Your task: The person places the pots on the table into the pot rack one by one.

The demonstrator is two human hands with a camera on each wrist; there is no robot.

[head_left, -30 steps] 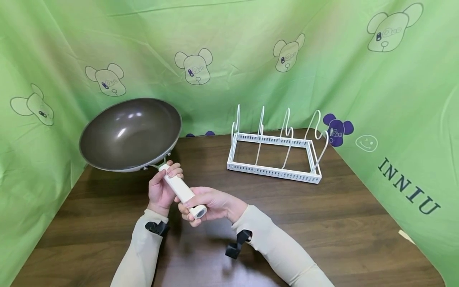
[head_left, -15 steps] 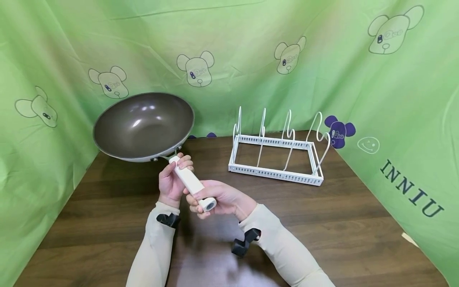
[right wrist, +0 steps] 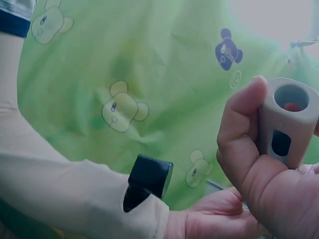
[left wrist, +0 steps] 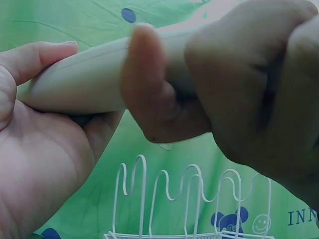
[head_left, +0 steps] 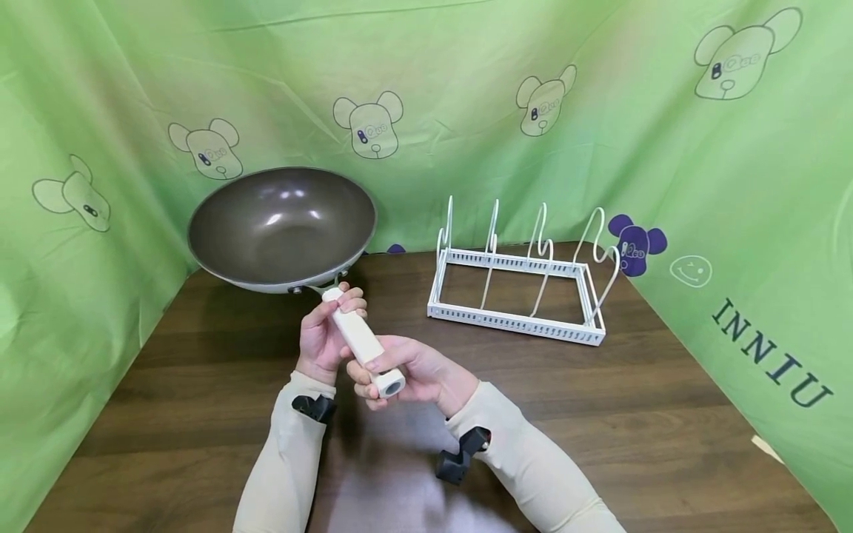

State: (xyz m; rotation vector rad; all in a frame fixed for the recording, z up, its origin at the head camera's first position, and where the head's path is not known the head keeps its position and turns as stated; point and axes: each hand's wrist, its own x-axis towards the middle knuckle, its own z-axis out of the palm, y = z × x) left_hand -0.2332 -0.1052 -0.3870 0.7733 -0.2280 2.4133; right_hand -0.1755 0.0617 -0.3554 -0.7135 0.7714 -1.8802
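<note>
Wok [head_left: 283, 229] sits beyond both grips, ahead and to the left, its mouth upward and its dark inside in plain sight; it looks lifted off the worktop [head_left: 600, 414], though its underside is hidden. What most governs any move from here, I judge, is the line of the handle [head_left: 358, 333]: its long axis slants from the wok, far and left, to its butt, near and right, so the wok end points away from the rack [head_left: 516, 323] rather than at it. The left grip [head_left: 318, 343] is the one nearer the wok, wrapped round the handle close to where it joins. The right grip [head_left: 416, 372] is curled round the same handle at its butt, where the right wrist view shows a round hole [right wrist: 292, 98] in the end. From the left grip the wok lies ahead and a little left; from the right grip it lies the same way but farther off, along the handle. The rack stands on the worktop to the right of the wok, well apart from it, near the cloth [head_left: 426, 74], and the right grip is the nearer to it. How steeply the handle tilts, I cannot tell.
</note>
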